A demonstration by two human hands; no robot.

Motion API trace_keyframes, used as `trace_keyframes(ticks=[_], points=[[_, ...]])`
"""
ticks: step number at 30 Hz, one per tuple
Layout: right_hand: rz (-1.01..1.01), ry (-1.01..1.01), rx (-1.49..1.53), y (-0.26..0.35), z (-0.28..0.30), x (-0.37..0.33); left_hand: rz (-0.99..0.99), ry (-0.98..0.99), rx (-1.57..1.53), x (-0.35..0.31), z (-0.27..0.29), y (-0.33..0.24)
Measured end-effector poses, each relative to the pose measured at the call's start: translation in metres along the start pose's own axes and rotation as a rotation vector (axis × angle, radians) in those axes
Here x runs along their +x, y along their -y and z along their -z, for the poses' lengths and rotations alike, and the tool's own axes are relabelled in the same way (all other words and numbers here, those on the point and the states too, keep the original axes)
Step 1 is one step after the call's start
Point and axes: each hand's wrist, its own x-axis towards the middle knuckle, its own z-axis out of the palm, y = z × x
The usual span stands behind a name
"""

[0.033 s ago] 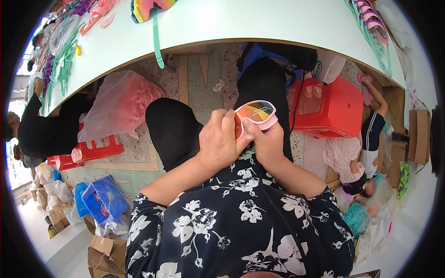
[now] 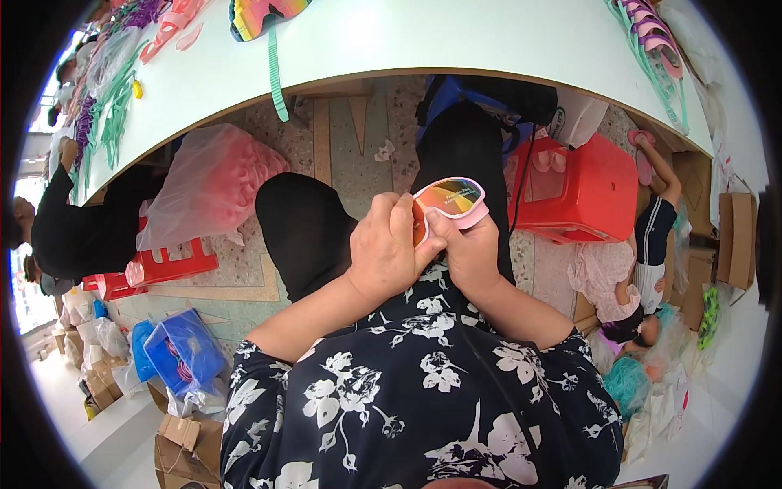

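Observation:
Both my hands hold a pair of pink-framed goggles [image 2: 471,214] over my lap. Its mirrored lens shines orange and yellow. My left hand [image 2: 386,244] is closed round the left part, covering much of it. On the other side, my right hand [image 2: 471,251] grips the frame, with its thumb against the lens near the middle. The thumbs are close together below the lens. What the left fingers press on is partly hidden.
Ahead curves a white table [image 2: 366,45] bearing mirrored goggles [image 2: 265,16] with a green strap hanging over the edge. Pink goggles [image 2: 658,41] are stacked at its right. A red stool [image 2: 586,187], a bag of pink pieces [image 2: 212,183], a blue crate [image 2: 186,350] and other people surround me.

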Motion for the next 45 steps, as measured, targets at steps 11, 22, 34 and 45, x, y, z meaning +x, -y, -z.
trace_keyframes(ticks=[11, 22, 34, 45], points=[[-0.295, 0.441, -0.215, 0.044, 0.054, 0.011, -0.004, -0.043, 0.033, 0.017, 0.02, 0.027], [0.22, 0.668, -0.751, 0.071, 0.039, 0.046, -0.141, 0.132, -0.207, 0.015, 0.027, 0.02], [0.496, 0.457, -0.783, 0.034, 0.03, 0.032, -0.114, 0.144, -0.092, 0.006, 0.025, 0.015], [0.555, 0.243, -0.758, 0.006, 0.027, 0.024, -0.151, 0.2, -0.036, 0.007, 0.031, 0.014]])
